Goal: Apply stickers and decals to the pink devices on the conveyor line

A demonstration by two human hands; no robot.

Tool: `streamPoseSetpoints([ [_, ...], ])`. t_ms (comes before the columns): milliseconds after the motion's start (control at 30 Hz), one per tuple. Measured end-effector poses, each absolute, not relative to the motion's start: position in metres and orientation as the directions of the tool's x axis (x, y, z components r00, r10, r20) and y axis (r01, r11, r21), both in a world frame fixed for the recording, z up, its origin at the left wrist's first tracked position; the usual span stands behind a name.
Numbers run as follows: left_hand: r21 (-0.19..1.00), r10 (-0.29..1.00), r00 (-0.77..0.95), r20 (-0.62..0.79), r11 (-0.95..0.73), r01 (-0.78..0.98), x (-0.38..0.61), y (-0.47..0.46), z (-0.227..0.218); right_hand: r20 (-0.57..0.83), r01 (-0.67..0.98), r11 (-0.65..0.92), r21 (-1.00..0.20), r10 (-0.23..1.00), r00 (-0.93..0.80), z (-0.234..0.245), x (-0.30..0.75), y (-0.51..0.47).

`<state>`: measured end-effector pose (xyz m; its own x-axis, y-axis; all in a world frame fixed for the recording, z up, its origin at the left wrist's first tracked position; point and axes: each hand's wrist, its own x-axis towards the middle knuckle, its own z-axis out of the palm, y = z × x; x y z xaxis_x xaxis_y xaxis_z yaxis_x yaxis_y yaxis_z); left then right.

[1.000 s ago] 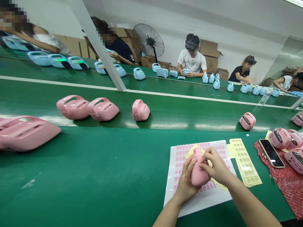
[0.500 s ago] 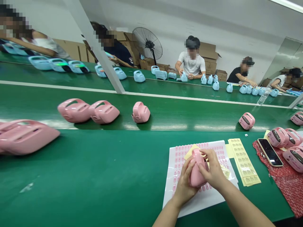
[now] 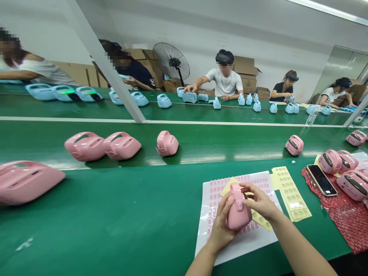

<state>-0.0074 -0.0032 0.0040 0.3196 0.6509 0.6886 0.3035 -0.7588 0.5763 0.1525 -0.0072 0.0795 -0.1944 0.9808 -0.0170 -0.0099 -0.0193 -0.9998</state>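
Observation:
Both hands hold a pink plastic device with a carry handle (image 3: 239, 214), raised over a white sticker sheet (image 3: 205, 226). My left hand (image 3: 221, 226) wraps its left side, thumb and fingers closed on the shell. From the right, my right hand (image 3: 260, 201) grips it near the top of the handle; some fingertips are hidden behind it. An oval pink piece shows at the lower end of the handle. Rows of small pink oval stickers cover the sheet. Partly under the device and right hand lies a yellow sticker strip (image 3: 261, 221).
More yellow sticker sheets (image 3: 291, 193) lie to the right, beside a phone (image 3: 321, 180) on red bubble wrap (image 3: 342, 214). Pink devices (image 3: 122, 146) stand along the green belt (image 3: 212, 142) and at the near left. Across it, several people sit with light-blue devices (image 3: 164, 101).
My right thumb has moved off the front of the handle, baring the oval piece there. Across the belt, the person in white has stretched an arm toward the stacked blue parts.

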Motion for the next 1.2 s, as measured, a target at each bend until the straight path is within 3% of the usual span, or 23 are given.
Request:
streamPoseSetpoints([
  [467,0.588,0.64,0.321,0.698,-0.768,0.253,-0.0062,-0.0047,0.0046,-0.058,-0.059,-0.069,-0.996,0.985,-0.165,0.0806,0.15,-0.0081],
  [967,0.588,0.641,0.329,0.694,-0.768,0.255,-0.0079,-0.0045,0.0014,-0.162,-0.026,-0.174,-0.984,0.955,-0.247,0.0843,0.1538,-0.0057],
  [1200,0.604,0.671,0.339,0.66,-0.742,0.292,-0.0083,-0.0052,0.0003,-0.106,-0.047,-0.119,-0.992,0.97,-0.219,0.08,0.1514,-0.0067],
])
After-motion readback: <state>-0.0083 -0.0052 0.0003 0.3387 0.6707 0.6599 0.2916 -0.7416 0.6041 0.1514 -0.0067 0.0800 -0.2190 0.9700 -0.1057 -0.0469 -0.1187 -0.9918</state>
